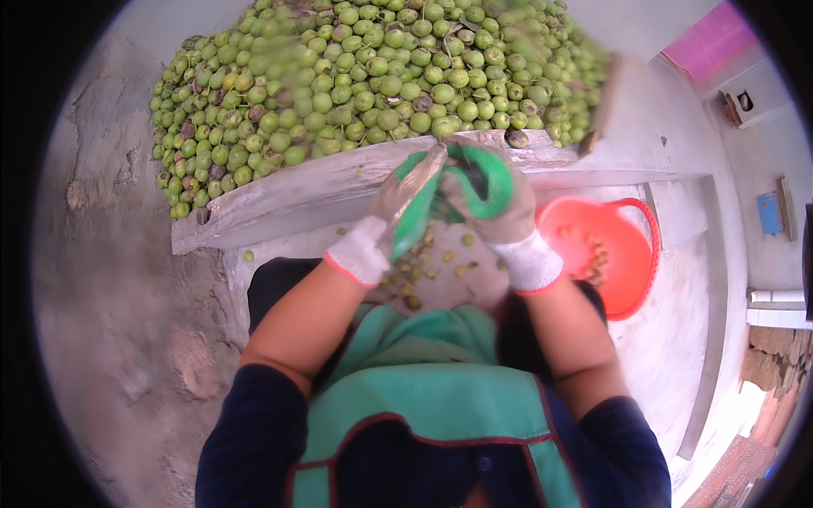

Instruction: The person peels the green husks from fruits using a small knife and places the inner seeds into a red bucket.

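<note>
My left hand (400, 201) and my right hand (500, 196) meet in front of my lap, at the near edge of a heap of green round fruits (373, 85). Both wear greyish gloves with green patches and white cuffs edged in pink. The left fingers are pressed together and point forward. My right fingers curl in against the left hand. Whatever lies between them is hidden by the gloves. Below the hands, small green and brownish pieces (423, 262) lie scattered on a pale surface between my knees.
A whitish board (288, 193) holds back the heap along its near side. To my right stands an orange-red basket (631, 271) with tan nut-like pieces inside. A green apron (432, 398) covers my lap. Rough grey concrete (144, 339) lies at the left.
</note>
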Available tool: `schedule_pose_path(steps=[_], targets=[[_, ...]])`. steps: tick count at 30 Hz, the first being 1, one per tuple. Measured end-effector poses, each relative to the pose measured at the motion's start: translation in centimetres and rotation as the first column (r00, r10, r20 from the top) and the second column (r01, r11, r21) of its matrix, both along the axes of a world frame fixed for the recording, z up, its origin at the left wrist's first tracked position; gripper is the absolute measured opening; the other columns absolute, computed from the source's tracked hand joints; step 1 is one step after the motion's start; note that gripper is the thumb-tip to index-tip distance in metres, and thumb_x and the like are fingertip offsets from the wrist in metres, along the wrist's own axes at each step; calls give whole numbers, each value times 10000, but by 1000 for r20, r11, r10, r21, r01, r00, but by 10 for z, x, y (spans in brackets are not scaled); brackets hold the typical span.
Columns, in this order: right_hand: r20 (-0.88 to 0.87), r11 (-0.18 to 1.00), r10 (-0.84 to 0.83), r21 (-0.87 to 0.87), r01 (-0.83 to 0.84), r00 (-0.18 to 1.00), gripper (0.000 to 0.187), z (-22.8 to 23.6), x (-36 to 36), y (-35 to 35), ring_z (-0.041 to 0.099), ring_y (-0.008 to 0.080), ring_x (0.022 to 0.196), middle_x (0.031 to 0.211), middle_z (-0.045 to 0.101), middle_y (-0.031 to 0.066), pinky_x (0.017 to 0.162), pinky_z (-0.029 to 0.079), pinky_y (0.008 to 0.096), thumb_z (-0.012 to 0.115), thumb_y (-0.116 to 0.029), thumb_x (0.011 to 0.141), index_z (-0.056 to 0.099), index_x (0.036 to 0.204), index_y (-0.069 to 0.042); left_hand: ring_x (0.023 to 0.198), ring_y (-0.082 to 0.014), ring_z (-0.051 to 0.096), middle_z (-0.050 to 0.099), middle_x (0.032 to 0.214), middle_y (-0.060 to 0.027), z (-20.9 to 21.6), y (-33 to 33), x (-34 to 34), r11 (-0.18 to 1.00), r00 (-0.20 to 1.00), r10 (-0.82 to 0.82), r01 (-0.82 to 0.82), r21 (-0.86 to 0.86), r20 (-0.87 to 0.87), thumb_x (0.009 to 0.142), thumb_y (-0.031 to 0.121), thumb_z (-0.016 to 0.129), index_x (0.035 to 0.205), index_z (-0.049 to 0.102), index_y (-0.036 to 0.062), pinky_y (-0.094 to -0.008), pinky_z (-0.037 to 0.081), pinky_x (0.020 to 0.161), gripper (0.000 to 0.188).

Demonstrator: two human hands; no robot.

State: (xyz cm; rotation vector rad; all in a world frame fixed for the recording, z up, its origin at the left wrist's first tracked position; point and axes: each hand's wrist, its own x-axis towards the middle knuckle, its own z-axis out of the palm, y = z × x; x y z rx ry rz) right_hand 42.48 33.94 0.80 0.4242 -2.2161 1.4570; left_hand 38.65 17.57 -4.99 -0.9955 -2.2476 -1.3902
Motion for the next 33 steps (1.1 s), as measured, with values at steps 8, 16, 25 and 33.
schedule_pose_path(steps=[8, 16, 25, 33], targets=[[-94, 983, -180, 13, 182, 979, 315, -12, 8, 0, 687, 251, 778, 898, 686, 125, 665, 547, 342, 739, -251, 851, 645, 1059, -35, 918, -140, 651, 641, 1065, -62, 40, 26, 17, 796, 373, -488, -180, 577, 789, 1047, 353, 387, 1271, 532, 50, -279, 562, 777, 404], [334, 845, 214, -535, -2, 918, 266, -7, -1, 10, 620, 91, 755, 866, 673, 39, 639, 508, 256, 656, -271, 923, 641, 1027, -26, 907, -115, 628, 642, 1020, -20, 45, 31, 23, 775, 413, -523, -134, 617, 746, 1035, 357, 420, 1247, 552, 73, -287, 541, 782, 379], [102, 987, -160, 16, 159, 982, 302, -1, 3, 19, 660, 212, 714, 825, 682, 105, 626, 518, 333, 678, -319, 888, 650, 1018, -48, 987, -211, 649, 645, 1105, -142, 28, 3, -2, 1000, 831, 10, -1, -17, 556, 955, 300, 546, 1286, 536, 30, -339, 527, 826, 428], [-44, 930, -238, 277, 241, 970, 260, 7, 12, 0, 660, 363, 737, 837, 662, 176, 628, 525, 422, 669, -311, 872, 658, 981, -76, 1096, -191, 606, 570, 1279, -64, 8, 20, 17, 844, 698, -498, 256, 471, 514, 1016, 278, 453, 1379, 436, 68, -347, 567, 850, 420]])
